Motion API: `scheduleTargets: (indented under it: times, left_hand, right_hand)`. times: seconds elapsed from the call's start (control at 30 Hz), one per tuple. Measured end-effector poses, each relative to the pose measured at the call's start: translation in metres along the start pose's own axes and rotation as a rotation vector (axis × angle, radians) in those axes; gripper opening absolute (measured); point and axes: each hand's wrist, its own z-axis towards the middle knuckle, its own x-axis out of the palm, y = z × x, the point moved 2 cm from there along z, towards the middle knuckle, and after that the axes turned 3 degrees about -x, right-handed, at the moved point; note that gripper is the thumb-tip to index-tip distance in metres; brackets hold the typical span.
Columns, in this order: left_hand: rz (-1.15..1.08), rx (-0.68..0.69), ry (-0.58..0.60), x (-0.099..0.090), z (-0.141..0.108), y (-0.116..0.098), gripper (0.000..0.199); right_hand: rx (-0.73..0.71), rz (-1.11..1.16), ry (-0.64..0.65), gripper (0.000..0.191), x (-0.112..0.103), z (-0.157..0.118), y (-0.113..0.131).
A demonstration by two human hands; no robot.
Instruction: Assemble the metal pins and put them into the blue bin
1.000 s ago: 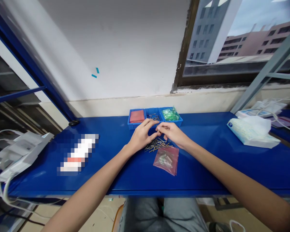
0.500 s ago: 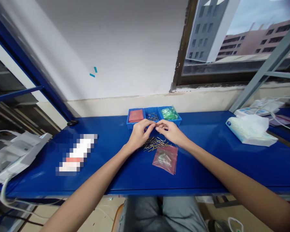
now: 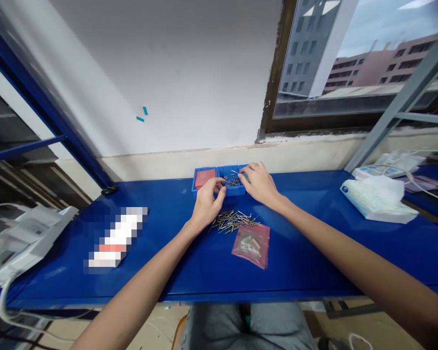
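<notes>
Dozens of metal pins [image 3: 231, 221], head view: piled on desk [image 3: 317, 192], just in front of blue bin [image 3: 236, 191]. Left hand [image 3: 205, 203] at bin's front, thumb and index slightly apart, grip looks bare. Right hand [image 3: 262, 185] over bin's right end, fingers curled; can't tell what's held. Pins likely light, stiff, slick; pinch mid-shaft.

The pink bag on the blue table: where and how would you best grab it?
Probably pinch the pink bag by its near right corner, coming from the near side, one fingertip slid underneath and the thumb on top. It lies flat, that corner looks thin, and its contents bulge nearer the middle. The metal pins crowd its far edge, making that side awkward.
</notes>
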Motion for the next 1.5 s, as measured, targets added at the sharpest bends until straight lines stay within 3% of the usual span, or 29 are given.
scheduleTargets:
  times: [0.1, 0.23, 0.43, 0.57, 0.67, 1.1, 1.3, 1.5]
  left_hand:
    - [0.034, -0.003, 0.016, -0.003, 0.001, 0.003, 0.017]
    - [0.111, 0.031, 0.072, -0.006, 0.002, 0.001, 0.015]
    - [0.27, 0.085, 0.289, -0.003, -0.001, 0.0, 0.018]
    - [0.346, 0.132, 0.489, 0.002, -0.005, 0.001, 0.017]
    - [0.379, 0.15, 0.543, 0.004, -0.008, 0.002, 0.018]
    - [0.403, 0.132, 0.529, 0.006, -0.009, 0.003, 0.02]
    - [0.364, 0.133, 0.532, 0.006, -0.009, 0.0, 0.019]
    - [0.247, 0.153, 0.544, 0.007, -0.008, -0.005, 0.02]
  right_hand:
    - [-0.059, -0.029, 0.01, 0.026, 0.0, 0.002, -0.001]
    - [-0.092, 0.034, 0.015, 0.024, -0.013, -0.02, 0.008]
    - [-0.015, 0.279, 0.398, 0.014, -0.012, -0.041, 0.017]
    - [0.018, 0.232, 0.5, 0.008, -0.003, -0.045, 0.018]
    - [0.025, 0.211, 0.524, 0.009, 0.002, -0.046, 0.018]
    - [0.011, 0.23, 0.402, 0.016, 0.017, -0.051, 0.024]
    - [0.179, 0.385, 0.222, 0.011, 0.007, -0.043, 0.024]
    - [0.275, 0.591, 0.125, 0.009, 0.011, -0.043, 0.019]
